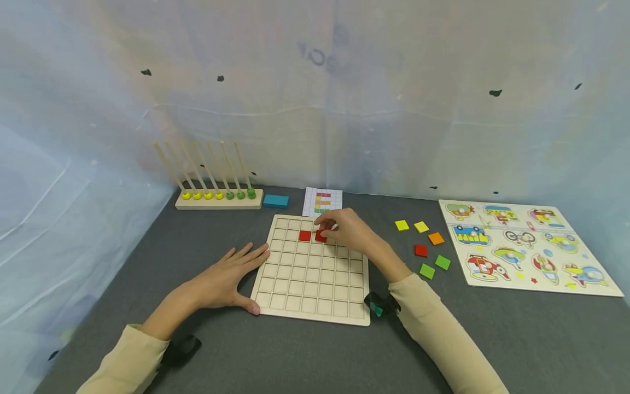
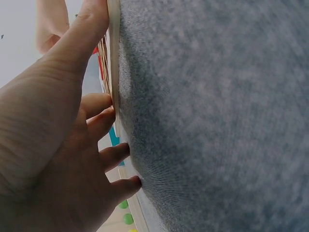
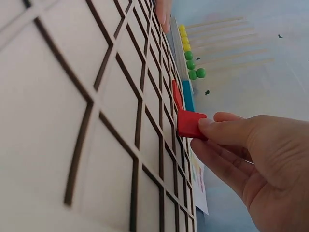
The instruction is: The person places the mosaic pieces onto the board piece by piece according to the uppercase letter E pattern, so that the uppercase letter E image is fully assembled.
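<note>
A wooden grid board lies on the dark table, with one red square tile set in a cell of its second row. Over that same row my right hand pinches another red tile between thumb and fingers, just right of the first. In the right wrist view the pinched tile is tilted at the board's surface; whether it touches cannot be told. My left hand is spread along the board's left edge, thumb at the lower corner and fingertips at the side and on the table.
A pattern card lies behind the board, beside a blue block and a peg abacus with yellow and green beads. To the right are loose yellow, orange, red and green tiles and a vehicle picture puzzle.
</note>
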`<move>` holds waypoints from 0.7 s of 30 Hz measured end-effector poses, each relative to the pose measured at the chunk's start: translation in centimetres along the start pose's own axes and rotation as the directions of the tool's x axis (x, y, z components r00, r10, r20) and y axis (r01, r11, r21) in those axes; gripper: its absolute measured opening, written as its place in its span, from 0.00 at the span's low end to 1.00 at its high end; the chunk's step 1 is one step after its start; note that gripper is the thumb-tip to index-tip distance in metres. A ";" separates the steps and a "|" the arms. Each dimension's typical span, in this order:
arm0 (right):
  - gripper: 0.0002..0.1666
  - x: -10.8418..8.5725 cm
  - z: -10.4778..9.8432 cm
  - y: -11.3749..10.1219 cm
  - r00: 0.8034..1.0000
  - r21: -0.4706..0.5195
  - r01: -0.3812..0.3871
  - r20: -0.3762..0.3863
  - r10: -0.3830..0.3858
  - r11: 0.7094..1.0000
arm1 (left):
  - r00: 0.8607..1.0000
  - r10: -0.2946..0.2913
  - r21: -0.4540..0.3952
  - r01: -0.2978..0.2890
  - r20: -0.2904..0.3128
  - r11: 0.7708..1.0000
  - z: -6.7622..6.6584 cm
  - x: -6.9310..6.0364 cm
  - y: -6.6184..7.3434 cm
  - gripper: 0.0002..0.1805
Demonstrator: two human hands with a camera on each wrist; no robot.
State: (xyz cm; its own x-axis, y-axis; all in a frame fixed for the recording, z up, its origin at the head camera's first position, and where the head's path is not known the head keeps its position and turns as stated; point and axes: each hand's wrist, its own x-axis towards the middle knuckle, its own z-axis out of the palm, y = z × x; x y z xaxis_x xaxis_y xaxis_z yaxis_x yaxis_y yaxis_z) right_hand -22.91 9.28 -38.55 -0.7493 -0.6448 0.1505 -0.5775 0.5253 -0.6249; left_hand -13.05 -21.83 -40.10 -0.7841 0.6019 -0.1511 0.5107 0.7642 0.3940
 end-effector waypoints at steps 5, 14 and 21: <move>0.13 0.7 0.6 0.0 1.000 -0.019 0.005 0.008 -0.005 1.000 | 1.000 0.000 0.005 0.000 -0.001 1.000 -0.1 0.0 0.1 0.67; 0.12 0.9 1.1 0.0 1.000 -0.044 -0.018 -0.002 0.018 0.999 | 1.000 0.002 0.013 -0.002 -0.003 1.000 -0.1 0.0 0.3 0.67; 0.11 0.8 1.2 0.0 1.000 -0.068 -0.019 -0.010 0.019 0.997 | 1.000 -0.004 0.009 0.004 -0.003 1.000 0.0 0.0 0.2 0.67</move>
State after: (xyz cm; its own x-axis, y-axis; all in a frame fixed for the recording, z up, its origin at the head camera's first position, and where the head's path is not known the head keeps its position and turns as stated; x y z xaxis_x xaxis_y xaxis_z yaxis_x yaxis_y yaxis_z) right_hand -23.13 8.06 -39.30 -0.7634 -0.6291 0.1467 -0.5837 0.5745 -0.5738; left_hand -12.93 -21.67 -39.97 -0.7872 0.5982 -0.1498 0.5106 0.7686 0.3855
